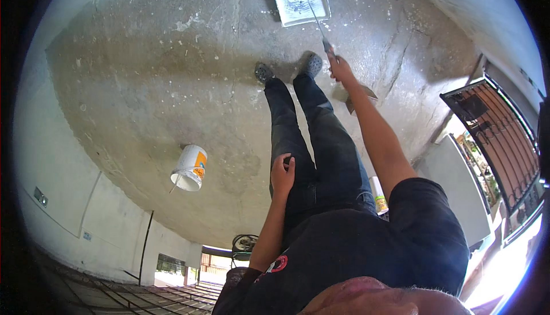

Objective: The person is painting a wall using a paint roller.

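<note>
From my remote station I record a slim, wire-framed paint roller (317,22) with a dark grey grip (327,45); its narrow pinkish head appears to lie in the shallow, rectangular white paint tray (303,21), and the frame crosses the tray's near edge. The bare right hand (342,69), outside that edge, is closed around the grip. The bare left hand (283,173), well apart from the right and farther from the tray, is loosely curled by the dark blue jeans (302,184); I see nothing in it and cannot confirm contact. I judge the roller light, its frame stiff, its head soft and slippery if wet: the grip is the sound hold.
</note>
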A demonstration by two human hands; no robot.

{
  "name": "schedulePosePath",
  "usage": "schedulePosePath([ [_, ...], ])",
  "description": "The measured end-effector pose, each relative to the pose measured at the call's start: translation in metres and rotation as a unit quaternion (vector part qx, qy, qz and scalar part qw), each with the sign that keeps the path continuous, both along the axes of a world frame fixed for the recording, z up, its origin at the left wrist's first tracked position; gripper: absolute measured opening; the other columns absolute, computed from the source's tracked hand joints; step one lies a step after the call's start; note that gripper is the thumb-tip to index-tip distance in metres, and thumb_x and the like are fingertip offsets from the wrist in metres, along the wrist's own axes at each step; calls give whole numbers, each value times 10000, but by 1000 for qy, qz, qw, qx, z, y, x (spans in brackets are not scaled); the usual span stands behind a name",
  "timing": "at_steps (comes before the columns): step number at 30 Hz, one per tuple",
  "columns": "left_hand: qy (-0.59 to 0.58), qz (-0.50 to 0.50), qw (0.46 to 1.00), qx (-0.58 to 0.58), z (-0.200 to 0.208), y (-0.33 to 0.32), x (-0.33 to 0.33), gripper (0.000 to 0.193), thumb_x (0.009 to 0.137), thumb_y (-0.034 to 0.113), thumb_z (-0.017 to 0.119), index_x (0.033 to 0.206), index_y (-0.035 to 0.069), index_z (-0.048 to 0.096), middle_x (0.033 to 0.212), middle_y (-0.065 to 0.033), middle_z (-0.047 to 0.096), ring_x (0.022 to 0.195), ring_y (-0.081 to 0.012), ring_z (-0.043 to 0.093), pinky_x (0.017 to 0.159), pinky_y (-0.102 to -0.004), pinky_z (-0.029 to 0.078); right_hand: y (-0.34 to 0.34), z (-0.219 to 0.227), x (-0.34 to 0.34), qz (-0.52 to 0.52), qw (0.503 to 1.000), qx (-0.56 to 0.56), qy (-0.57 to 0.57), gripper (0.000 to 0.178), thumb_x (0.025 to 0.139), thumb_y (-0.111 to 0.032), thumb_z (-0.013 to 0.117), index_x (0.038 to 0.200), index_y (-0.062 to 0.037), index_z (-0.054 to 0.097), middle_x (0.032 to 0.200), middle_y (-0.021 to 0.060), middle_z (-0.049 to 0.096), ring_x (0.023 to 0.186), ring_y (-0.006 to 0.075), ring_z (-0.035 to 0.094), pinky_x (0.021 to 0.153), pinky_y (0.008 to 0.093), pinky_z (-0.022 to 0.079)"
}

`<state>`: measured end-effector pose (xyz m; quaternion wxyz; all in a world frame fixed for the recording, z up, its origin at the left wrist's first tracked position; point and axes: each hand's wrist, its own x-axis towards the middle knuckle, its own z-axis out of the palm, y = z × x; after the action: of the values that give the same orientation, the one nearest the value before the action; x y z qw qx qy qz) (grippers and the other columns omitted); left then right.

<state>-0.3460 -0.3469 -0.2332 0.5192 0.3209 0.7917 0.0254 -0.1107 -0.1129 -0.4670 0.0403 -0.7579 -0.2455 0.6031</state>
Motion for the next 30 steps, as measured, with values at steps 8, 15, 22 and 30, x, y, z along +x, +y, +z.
schedulePosePath([
  [8, 22, -5, 1000, 0, -7, 18, 19, 261, 883, 295, 603, 1038, 87, 630, 975, -99, 644, 768, -262, 630, 714, -389, 501, -81, -59, 63, 96, 994, -14, -45, 597, 921, -579, 415, 1084, -23, 557, 639, 74, 551, 432, 159, 508, 353, 314, 379],
  [15, 54, -22, 998, -28, 0, -10, 3, 253, 868, 301, 607, 1028, 104, 598, 1048, -82, 638, 1010, -294, 602, 835, -464, 460, 28, -47, -12, 19, 998, -22, 61, 529, 904, -564, 493, 1030, -50, 511, 709, 51, 535, 459, 119, 488, 350, 268, 360],
  [22, 60, -39, 997, 1, 1, -1, 10, 248, 869, 301, 605, 1030, 112, 602, 1044, -74, 634, 1012, -288, 596, 835, -454, 460, -30, -16, 23, 66, 997, -37, 6, 510, 917, -569, 470, 974, -71, 564, 617, 30, 501, 429, 119, 454, 360, 287, 351],
  [30, 24, -5, 1000, 3, -2, -11, -4, 233, 869, 280, 622, 1016, 99, 616, 997, -79, 641, 781, -239, 638, 723, -383, 498, -23, -29, -5, -9, 999, -44, 15, 529, 913, -528, 499, 1105, -37, 549, 661, 60, 535, 438, 133, 483, 366, 282, 362],
])
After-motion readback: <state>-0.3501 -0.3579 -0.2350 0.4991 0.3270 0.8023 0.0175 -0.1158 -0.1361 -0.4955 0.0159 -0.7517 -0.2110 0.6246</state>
